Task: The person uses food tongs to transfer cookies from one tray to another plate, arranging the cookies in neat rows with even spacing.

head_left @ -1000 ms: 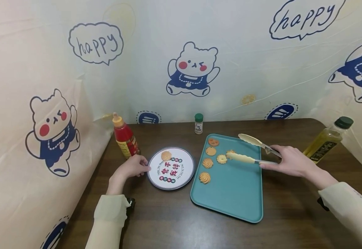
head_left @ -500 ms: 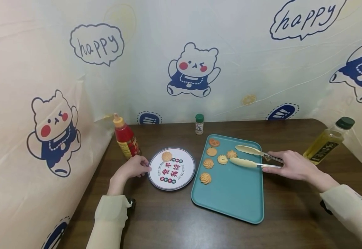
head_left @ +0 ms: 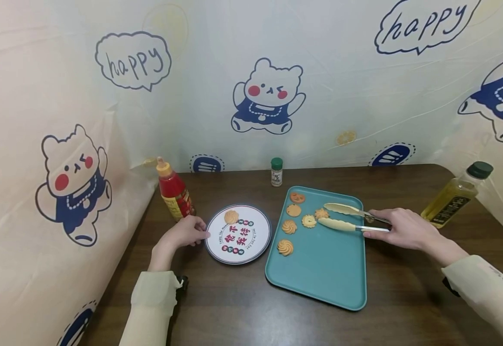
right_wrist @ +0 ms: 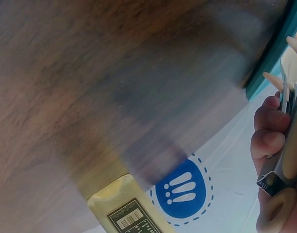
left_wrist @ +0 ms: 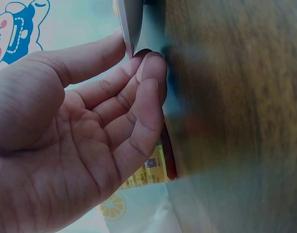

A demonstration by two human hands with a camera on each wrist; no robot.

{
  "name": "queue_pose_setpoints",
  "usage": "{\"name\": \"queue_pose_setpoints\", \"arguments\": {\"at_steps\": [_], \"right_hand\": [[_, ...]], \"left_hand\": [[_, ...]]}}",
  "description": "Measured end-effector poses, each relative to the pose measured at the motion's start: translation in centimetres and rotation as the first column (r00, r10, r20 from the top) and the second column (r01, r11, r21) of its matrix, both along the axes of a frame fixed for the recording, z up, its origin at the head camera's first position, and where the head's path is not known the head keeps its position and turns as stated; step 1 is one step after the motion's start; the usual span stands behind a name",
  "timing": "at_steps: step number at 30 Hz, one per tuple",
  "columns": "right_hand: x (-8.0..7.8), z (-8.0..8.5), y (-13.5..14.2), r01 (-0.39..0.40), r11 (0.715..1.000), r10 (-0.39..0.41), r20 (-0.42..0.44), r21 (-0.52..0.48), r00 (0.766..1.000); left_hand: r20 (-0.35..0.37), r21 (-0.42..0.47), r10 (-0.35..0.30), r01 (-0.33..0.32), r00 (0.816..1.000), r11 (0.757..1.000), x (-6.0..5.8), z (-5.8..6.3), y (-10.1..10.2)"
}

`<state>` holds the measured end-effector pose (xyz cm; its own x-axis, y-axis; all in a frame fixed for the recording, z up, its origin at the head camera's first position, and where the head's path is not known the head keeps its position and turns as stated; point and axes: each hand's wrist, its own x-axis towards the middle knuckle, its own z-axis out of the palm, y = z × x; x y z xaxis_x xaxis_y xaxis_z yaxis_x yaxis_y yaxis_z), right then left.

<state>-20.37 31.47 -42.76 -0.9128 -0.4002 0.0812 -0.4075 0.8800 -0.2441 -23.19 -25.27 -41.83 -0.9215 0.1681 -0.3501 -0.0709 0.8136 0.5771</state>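
Progress so far: one cookie [head_left: 231, 217] lies on the plate [head_left: 255, 240], near its far rim; six more lie on the tray [head_left: 320, 278], so I judge the work with the tongs [head_left: 339, 224] to be at an early stage. My left grip [head_left: 185, 231] pinches the plate's edge between thumb and fingers; my right grip [head_left: 404, 228] is closed round the tongs, whose two arms stand apart over the tray. A star-shaped cookie [head_left: 322, 214] sits just at the tongs' tips; whether either tip touches it I cannot tell; I see no cookie raised off the tray. Outstanding, as I judge it: that cookie, then the other five cookies [head_left: 289, 226] along the tray's left side; the next move calls for closing the tongs squarely, since a brittle edge could crumble. The plate and tray stand apart on the worktop [head_left: 225, 307]; the sauce bottle [head_left: 175, 194], shaker [head_left: 276, 173] and oil bottle [head_left: 452, 199] stand outside both.
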Motion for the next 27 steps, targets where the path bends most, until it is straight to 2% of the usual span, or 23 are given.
{"name": "queue_pose_setpoints", "arguments": {"at_steps": [27], "right_hand": [[0.30,-0.02,0.17,-0.003,1.000,0.003,0.011,-0.030,1.000]], "left_hand": [[0.008,0.006,0.013,-0.013,1.000,1.000,0.13,-0.12,-0.11]]}}
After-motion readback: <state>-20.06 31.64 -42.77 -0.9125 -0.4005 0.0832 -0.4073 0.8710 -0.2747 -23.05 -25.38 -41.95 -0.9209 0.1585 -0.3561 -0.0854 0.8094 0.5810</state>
